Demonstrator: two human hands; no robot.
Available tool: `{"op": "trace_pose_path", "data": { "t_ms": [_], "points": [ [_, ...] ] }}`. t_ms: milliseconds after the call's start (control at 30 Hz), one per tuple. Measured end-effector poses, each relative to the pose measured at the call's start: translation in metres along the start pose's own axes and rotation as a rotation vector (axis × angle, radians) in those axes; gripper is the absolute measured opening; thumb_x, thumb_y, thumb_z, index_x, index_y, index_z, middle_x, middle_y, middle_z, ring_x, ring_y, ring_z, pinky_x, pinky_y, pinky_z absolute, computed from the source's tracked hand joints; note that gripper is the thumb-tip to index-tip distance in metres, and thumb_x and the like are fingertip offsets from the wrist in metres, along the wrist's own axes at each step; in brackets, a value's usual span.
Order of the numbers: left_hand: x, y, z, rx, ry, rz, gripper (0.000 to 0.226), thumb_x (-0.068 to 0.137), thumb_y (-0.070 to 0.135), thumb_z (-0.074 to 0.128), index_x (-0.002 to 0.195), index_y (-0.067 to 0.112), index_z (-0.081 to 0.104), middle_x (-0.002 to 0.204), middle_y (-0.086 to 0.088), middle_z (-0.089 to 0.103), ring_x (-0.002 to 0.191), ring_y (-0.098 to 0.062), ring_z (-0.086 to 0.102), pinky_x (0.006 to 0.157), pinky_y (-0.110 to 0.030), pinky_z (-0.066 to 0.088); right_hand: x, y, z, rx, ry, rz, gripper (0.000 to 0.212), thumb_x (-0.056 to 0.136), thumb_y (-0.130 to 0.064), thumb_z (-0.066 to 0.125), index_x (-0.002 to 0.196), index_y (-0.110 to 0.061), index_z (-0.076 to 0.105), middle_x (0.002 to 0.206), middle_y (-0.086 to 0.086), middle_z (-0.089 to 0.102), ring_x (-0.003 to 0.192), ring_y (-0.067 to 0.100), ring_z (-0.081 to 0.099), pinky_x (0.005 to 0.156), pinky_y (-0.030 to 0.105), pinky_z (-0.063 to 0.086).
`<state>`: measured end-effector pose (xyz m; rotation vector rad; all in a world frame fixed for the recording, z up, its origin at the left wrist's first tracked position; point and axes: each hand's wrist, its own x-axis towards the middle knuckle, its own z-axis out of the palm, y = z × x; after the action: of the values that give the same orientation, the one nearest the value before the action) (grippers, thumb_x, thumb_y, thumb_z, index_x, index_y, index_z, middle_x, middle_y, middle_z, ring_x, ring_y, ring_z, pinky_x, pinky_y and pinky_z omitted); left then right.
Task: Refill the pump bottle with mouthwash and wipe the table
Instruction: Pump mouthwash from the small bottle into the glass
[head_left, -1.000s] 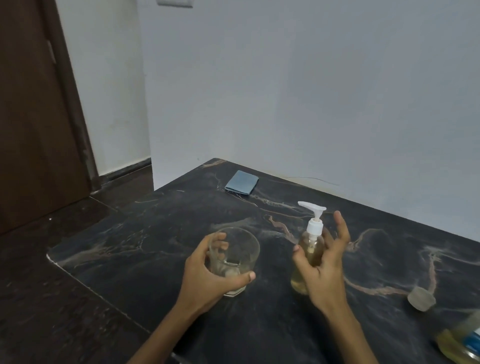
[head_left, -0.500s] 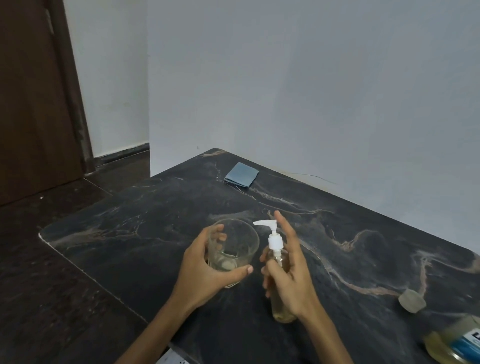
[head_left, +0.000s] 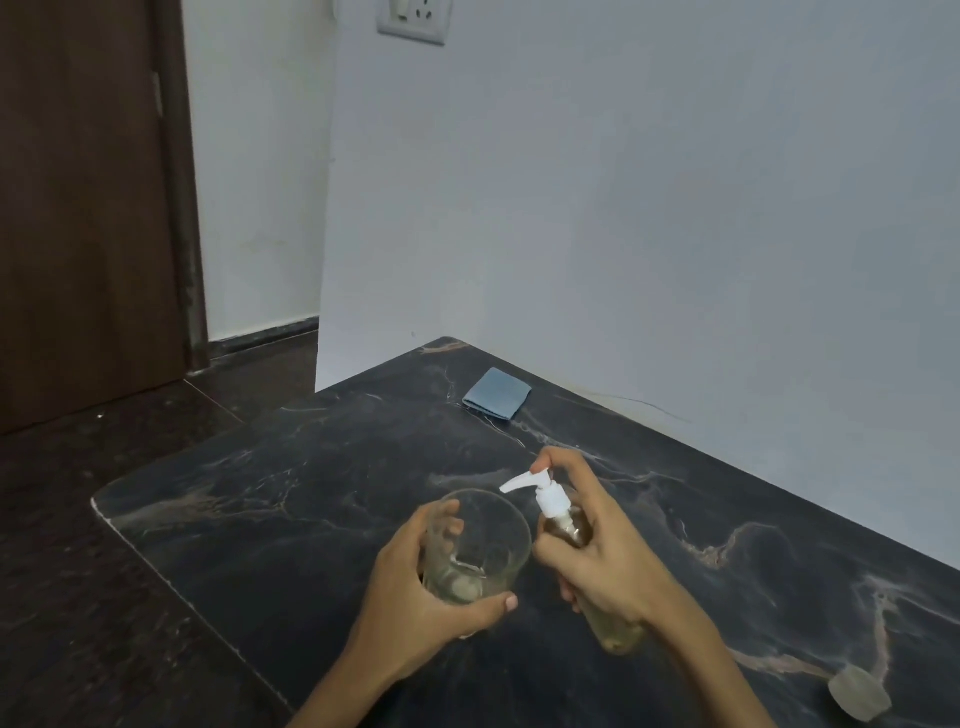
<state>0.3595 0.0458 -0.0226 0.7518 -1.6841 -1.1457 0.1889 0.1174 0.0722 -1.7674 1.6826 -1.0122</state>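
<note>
Your right hand (head_left: 608, 561) grips the pump bottle (head_left: 576, 540) over the middle of the dark marble table (head_left: 311, 499), tilted so its white nozzle points over the rim of the clear glass (head_left: 475, 545), forefinger resting on the pump head. Your left hand (head_left: 421, 597) wraps around that glass, just beside the bottle. A folded blue cloth (head_left: 497, 393) lies near the table's far corner by the wall; a translucent cap (head_left: 857, 700) sits near the right edge.
</note>
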Motion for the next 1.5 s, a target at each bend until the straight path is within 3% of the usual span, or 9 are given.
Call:
{"op": "trace_pose_path", "data": {
  "t_ms": [333, 500, 633, 867, 967, 1167, 1300, 1400, 1500],
  "points": [
    [-0.002, 0.003, 0.0, 0.024, -0.009, 0.023, 0.08, 0.039, 0.042, 0.091, 0.111, 0.039, 0.056, 0.107, 0.019, 0.064, 0.102, -0.003, 0.062, 0.078, -0.008, 0.046, 0.001, 0.01, 0.0, -0.013, -0.121, -0.006, 0.083, 0.079, -0.011, 0.055, 0.133, -0.066, 0.025, 0.091, 0.006, 0.066, 0.045, 0.018, 0.059, 0.042, 0.031, 0.053],
    [-0.002, 0.004, 0.001, 0.027, -0.001, 0.016, 0.081, 0.038, 0.04, 0.091, 0.11, 0.048, 0.054, 0.106, 0.021, 0.063, 0.097, -0.003, 0.063, 0.074, -0.011, 0.049, -0.001, 0.011, 0.004, -0.063, -0.094, -0.017, 0.067, 0.076, -0.021, 0.056, 0.124, -0.063, 0.034, 0.08, 0.011, 0.063, 0.044, 0.017, 0.059, 0.041, 0.027, 0.052],
    [-0.002, 0.005, 0.001, 0.023, 0.022, -0.013, 0.082, 0.038, 0.044, 0.089, 0.111, 0.048, 0.053, 0.107, 0.024, 0.061, 0.098, 0.0, 0.062, 0.074, -0.01, 0.049, 0.0, 0.013, 0.006, -0.061, -0.098, -0.021, 0.057, 0.074, -0.024, 0.055, 0.121, -0.053, 0.039, 0.077, 0.008, 0.06, 0.043, 0.021, 0.058, 0.04, 0.037, 0.052],
    [-0.001, 0.005, 0.001, 0.025, 0.037, -0.019, 0.083, 0.039, 0.048, 0.089, 0.113, 0.049, 0.051, 0.108, 0.025, 0.061, 0.099, 0.001, 0.062, 0.075, -0.009, 0.049, 0.0, 0.013, 0.003, -0.076, -0.096, -0.026, 0.079, 0.078, -0.021, 0.053, 0.132, -0.069, 0.021, 0.079, 0.017, 0.065, 0.044, 0.018, 0.061, 0.041, 0.025, 0.052],
    [-0.001, 0.006, 0.001, 0.018, 0.039, -0.017, 0.083, 0.039, 0.048, 0.089, 0.113, 0.047, 0.052, 0.108, 0.024, 0.061, 0.1, 0.0, 0.062, 0.076, -0.011, 0.049, 0.0, 0.012, 0.003, -0.068, -0.108, -0.025, 0.073, 0.077, -0.023, 0.054, 0.13, -0.066, 0.028, 0.088, 0.012, 0.064, 0.045, 0.017, 0.061, 0.041, 0.027, 0.053],
    [-0.001, 0.007, 0.0, -0.007, 0.029, -0.019, 0.082, 0.041, 0.044, 0.089, 0.115, 0.042, 0.053, 0.109, 0.022, 0.061, 0.102, -0.002, 0.062, 0.076, -0.011, 0.049, -0.002, 0.011, 0.006, -0.028, -0.136, -0.019, 0.053, 0.072, -0.03, 0.052, 0.12, -0.05, 0.039, 0.07, -0.003, 0.061, 0.041, 0.016, 0.056, 0.039, 0.038, 0.052],
    [-0.002, 0.008, 0.001, -0.026, 0.037, -0.039, 0.084, 0.038, 0.044, 0.088, 0.114, 0.037, 0.054, 0.106, 0.023, 0.062, 0.101, -0.001, 0.062, 0.075, -0.009, 0.049, 0.0, 0.01, 0.006, -0.021, -0.128, -0.004, 0.063, 0.072, -0.029, 0.053, 0.126, -0.057, 0.035, 0.077, 0.004, 0.063, 0.043, 0.023, 0.058, 0.039, 0.041, 0.054],
    [-0.002, 0.009, 0.001, -0.034, 0.046, -0.045, 0.083, 0.037, 0.044, 0.087, 0.113, 0.036, 0.055, 0.104, 0.023, 0.062, 0.099, 0.0, 0.062, 0.075, -0.01, 0.048, -0.001, 0.009, 0.005, -0.055, -0.102, -0.031, 0.075, 0.075, -0.02, 0.053, 0.131, -0.065, 0.029, 0.089, 0.009, 0.064, 0.044, 0.023, 0.06, 0.04, 0.031, 0.053],
    [-0.001, 0.01, 0.002, -0.024, 0.047, -0.041, 0.083, 0.037, 0.045, 0.087, 0.113, 0.036, 0.055, 0.103, 0.022, 0.063, 0.097, 0.0, 0.063, 0.074, -0.01, 0.048, -0.001, 0.009, 0.005, -0.052, -0.093, -0.041, 0.074, 0.076, -0.018, 0.053, 0.131, -0.061, 0.03, 0.082, 0.0, 0.065, 0.042, 0.023, 0.059, 0.039, 0.029, 0.052]
  ]
}}
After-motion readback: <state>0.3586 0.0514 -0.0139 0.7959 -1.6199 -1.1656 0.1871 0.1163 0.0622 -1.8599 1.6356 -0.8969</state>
